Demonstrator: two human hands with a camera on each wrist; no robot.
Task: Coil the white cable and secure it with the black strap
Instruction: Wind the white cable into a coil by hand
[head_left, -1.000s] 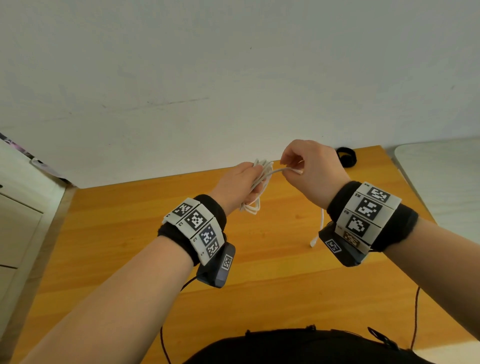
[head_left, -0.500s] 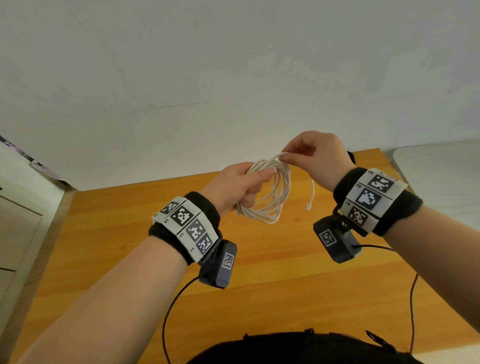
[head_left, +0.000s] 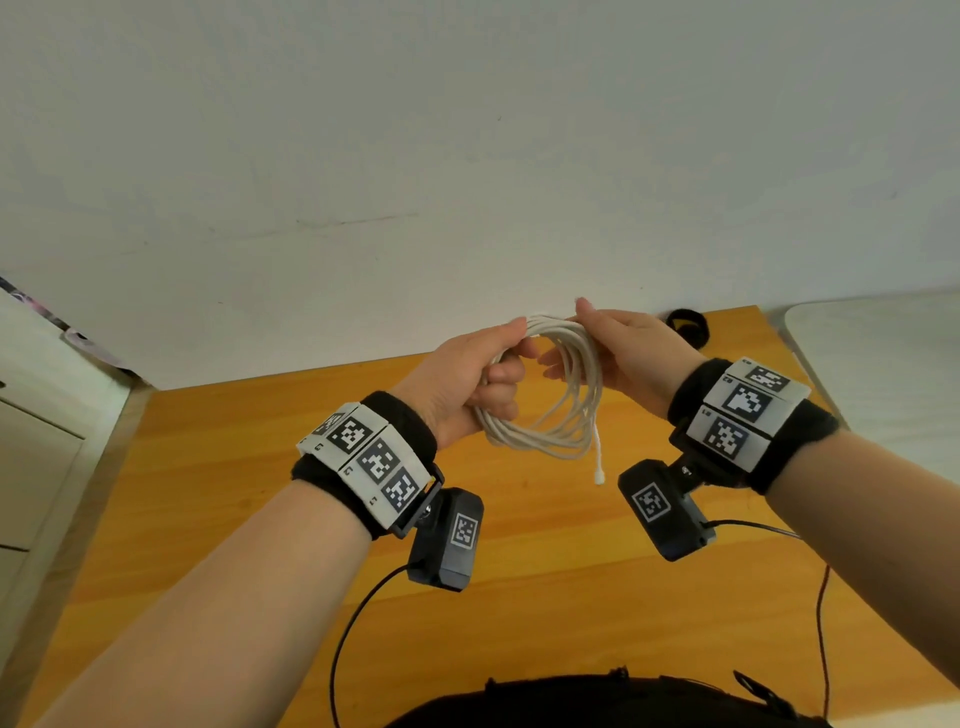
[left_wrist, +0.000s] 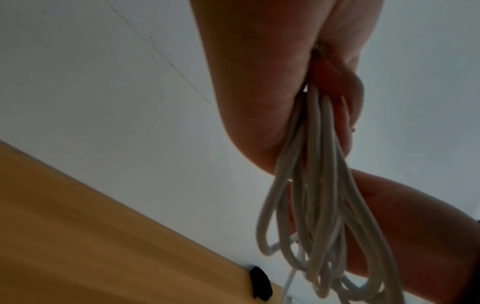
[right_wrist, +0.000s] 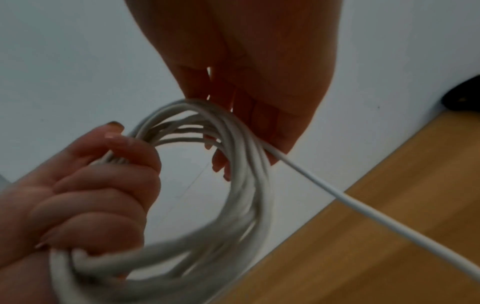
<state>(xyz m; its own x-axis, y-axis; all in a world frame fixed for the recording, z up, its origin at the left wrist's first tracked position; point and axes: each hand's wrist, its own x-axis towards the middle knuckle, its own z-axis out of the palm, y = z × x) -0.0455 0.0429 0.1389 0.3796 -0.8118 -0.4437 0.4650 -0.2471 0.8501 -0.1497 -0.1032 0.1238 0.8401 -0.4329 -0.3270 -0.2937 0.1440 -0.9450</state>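
Observation:
The white cable (head_left: 563, 439) is wound into a coil of several loops, held up above the wooden table (head_left: 260, 519). My left hand (head_left: 511, 353) grips the coil's left side in a fist. My right hand (head_left: 569, 338) holds the top right, thumb over the strands and fingers inside the loop. A short loose end (head_left: 599, 475) dangles below the coil. The black strap (head_left: 688, 325) lies on the table's far right corner by the wall, beyond my right hand. The left wrist view shows the loops (left_wrist: 311, 205) hanging from my palm. In the right wrist view the coil (right_wrist: 241, 185) sits between both hands.
A white wall (head_left: 467, 156) rises right behind the table. A white cabinet (head_left: 31, 467) stands to the left and a pale surface (head_left: 883, 353) to the right. Thin black sensor wires (head_left: 353, 623) trail from my wrist cameras over the near table.
My right hand has laid the last turn onto the coil and closed in on my left hand. The coil has opened wider, and only a short end now hangs free.

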